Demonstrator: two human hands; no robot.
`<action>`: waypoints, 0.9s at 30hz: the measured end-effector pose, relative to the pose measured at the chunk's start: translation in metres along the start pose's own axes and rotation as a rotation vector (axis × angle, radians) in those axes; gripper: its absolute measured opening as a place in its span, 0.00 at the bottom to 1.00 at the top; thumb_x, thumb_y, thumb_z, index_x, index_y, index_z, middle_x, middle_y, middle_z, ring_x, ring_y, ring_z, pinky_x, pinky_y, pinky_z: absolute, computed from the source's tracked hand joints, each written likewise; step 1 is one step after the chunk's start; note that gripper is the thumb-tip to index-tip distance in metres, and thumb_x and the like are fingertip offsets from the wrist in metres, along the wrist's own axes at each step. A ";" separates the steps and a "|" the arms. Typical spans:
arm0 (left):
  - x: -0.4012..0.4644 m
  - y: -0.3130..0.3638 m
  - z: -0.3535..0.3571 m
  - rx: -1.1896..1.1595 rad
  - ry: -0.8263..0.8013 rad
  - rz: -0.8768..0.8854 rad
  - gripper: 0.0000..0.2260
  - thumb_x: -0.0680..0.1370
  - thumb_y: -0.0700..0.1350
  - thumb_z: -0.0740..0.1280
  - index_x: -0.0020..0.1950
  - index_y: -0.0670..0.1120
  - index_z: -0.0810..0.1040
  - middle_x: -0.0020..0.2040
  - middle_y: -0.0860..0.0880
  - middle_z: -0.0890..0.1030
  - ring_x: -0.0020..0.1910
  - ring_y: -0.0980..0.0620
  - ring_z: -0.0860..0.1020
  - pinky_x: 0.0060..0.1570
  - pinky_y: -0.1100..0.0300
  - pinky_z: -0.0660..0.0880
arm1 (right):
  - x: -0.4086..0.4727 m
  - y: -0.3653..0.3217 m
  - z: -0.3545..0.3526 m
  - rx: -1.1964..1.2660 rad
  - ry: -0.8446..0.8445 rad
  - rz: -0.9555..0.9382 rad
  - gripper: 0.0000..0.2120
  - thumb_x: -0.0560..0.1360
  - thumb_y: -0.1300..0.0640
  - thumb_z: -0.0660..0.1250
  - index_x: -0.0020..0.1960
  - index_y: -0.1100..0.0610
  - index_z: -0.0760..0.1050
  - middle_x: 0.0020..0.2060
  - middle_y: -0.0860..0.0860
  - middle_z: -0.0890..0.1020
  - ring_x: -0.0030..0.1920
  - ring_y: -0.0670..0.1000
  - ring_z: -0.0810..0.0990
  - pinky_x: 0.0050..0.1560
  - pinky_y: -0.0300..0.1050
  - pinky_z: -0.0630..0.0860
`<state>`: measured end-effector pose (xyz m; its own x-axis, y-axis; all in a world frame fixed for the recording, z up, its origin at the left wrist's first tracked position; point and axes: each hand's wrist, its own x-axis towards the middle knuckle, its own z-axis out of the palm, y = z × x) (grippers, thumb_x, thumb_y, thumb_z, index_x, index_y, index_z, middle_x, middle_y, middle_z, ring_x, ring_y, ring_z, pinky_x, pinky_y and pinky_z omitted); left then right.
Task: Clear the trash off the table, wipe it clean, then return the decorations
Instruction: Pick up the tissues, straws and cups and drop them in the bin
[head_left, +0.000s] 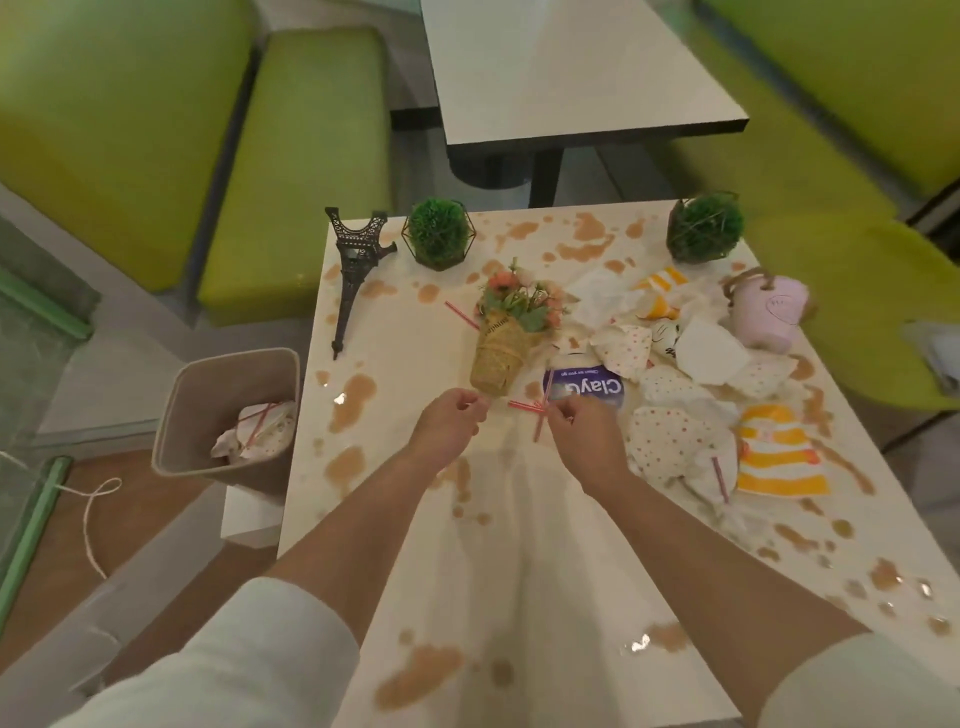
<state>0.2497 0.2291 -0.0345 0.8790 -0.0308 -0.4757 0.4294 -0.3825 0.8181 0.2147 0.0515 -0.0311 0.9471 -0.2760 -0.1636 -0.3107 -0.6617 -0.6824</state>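
Both arms reaching out over stained white table (498, 545); right hand (587, 441) pinching thin red-striped straws (540, 410); left hand (447, 431) curling loosely, grip unclear.

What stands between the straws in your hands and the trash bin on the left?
Nothing visible. The right hand pinches red-striped straws, the left hand beside it. The trash bin stands open off the table's left edge; only brown spills lie between. The Eiffel Tower model and flower basket sit farther back.

Green benches (291, 171) flank a second table (566, 67) beyond. A green chair (852, 291) stands right. White cord (96, 512) lies on the floor, left.
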 end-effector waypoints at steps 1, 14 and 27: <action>-0.003 0.002 0.011 0.002 -0.013 -0.004 0.07 0.80 0.50 0.64 0.54 0.49 0.77 0.44 0.53 0.80 0.40 0.55 0.76 0.40 0.62 0.71 | 0.001 0.013 -0.005 -0.087 0.026 -0.022 0.08 0.78 0.54 0.64 0.48 0.52 0.82 0.41 0.50 0.82 0.42 0.49 0.78 0.40 0.38 0.73; -0.025 0.008 0.089 -0.032 -0.029 -0.085 0.13 0.80 0.55 0.64 0.61 0.50 0.71 0.49 0.53 0.77 0.39 0.54 0.78 0.49 0.55 0.76 | -0.009 0.064 -0.029 -0.058 -0.052 0.046 0.17 0.74 0.63 0.65 0.59 0.47 0.76 0.48 0.49 0.79 0.46 0.50 0.79 0.45 0.51 0.79; -0.021 0.024 0.092 -0.392 -0.028 -0.174 0.11 0.81 0.47 0.64 0.62 0.47 0.76 0.64 0.45 0.75 0.52 0.52 0.78 0.38 0.60 0.79 | -0.010 0.040 -0.025 0.457 -0.153 0.045 0.15 0.69 0.55 0.77 0.48 0.53 0.72 0.46 0.47 0.78 0.44 0.44 0.76 0.43 0.37 0.68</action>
<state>0.2226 0.1354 -0.0341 0.7827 -0.0241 -0.6219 0.6220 -0.0045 0.7830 0.1906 0.0111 -0.0388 0.9452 -0.1686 -0.2797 -0.3169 -0.2676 -0.9099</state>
